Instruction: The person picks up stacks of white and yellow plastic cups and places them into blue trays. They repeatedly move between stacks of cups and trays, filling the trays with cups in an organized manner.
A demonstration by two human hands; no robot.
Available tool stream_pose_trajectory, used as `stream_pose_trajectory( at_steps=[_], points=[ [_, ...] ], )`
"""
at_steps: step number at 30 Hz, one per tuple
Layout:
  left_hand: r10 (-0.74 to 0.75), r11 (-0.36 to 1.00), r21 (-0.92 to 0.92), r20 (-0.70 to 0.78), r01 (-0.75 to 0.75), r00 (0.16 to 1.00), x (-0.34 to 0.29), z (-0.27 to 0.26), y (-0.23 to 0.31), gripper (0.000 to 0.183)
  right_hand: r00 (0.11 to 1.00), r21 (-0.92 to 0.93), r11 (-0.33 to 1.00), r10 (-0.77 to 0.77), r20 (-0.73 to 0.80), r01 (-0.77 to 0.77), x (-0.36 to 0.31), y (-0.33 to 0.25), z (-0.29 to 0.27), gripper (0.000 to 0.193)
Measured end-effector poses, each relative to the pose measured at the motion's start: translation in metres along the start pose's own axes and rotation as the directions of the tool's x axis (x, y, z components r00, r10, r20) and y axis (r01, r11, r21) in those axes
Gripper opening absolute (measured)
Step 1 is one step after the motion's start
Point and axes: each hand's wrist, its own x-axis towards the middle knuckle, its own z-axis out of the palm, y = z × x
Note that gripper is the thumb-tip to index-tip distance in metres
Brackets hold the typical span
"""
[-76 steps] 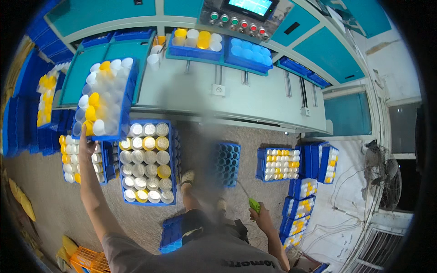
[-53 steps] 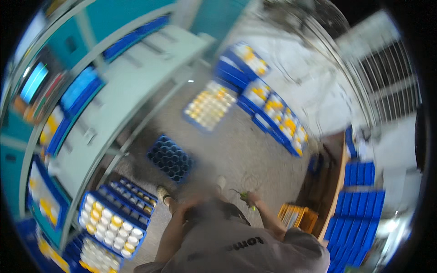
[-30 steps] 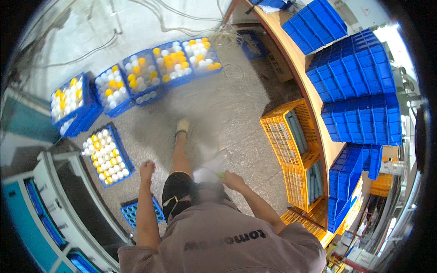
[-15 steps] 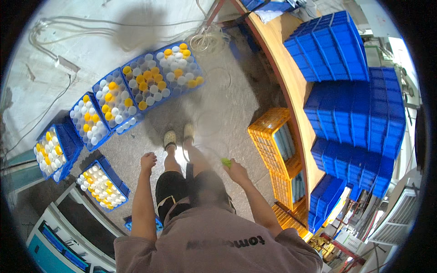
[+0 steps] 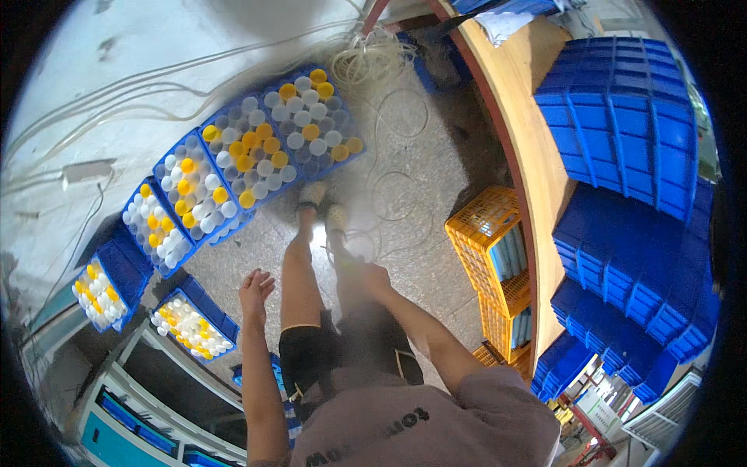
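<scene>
My left hand [image 5: 255, 292] hangs with fingers apart and nothing in it, beside my left leg. In front of my legs, my right hand [image 5: 372, 282] is closed, in a hazy patch of the picture. A small yellow-green thing [image 5: 350, 263] shows faintly at its fingers; its kind cannot be made out. Ahead on the left, blue crates [image 5: 292, 173] stand in a row by the wall. White, yellow and clear round-topped pieces [image 5: 249, 140] fill them.
On the right runs a long wooden table [image 5: 498, 74] bearing stacks of blue crates [image 5: 622, 117]. Orange crates [image 5: 471, 222] stand against its edge. Coiled clear hoses [image 5: 369, 58] lie on the floor ahead. A smaller filled crate [image 5: 226, 348] sits left, near a teal-and-white cabinet [image 5: 117, 424].
My right hand has swung inward from the right to before my legs with the green thing. My left hand's fingers have spread. My feet have stepped, and the row of crates looks nearer.
</scene>
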Motion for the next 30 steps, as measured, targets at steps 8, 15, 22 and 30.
stream_pose_trajectory(
  at_steps=[8,15,22,30],
  points=[
    [-0.348,0.907,-0.136,0.291,0.399,0.891,0.263,0.157,-0.103,0.051,0.932,0.060,0.944,0.310,0.189,-0.326,0.029,0.064,0.014,0.045],
    [-0.048,0.905,-0.389,0.306,0.171,0.951,0.493,0.317,-0.194,0.041,0.833,0.105,0.831,0.524,0.176,-0.546,0.002,0.153,0.124,0.045],
    [-0.182,0.617,-0.765,0.093,0.187,0.979,0.447,0.359,-0.129,0.031,0.813,0.200,0.788,0.565,0.142,-0.583,-0.038,0.149,0.120,0.048],
    [-0.172,0.780,-0.606,0.037,0.159,0.984,0.254,0.327,-0.048,0.024,0.867,0.434,0.858,0.417,-0.274,-0.275,-0.067,0.100,-0.035,0.044]
  ],
)
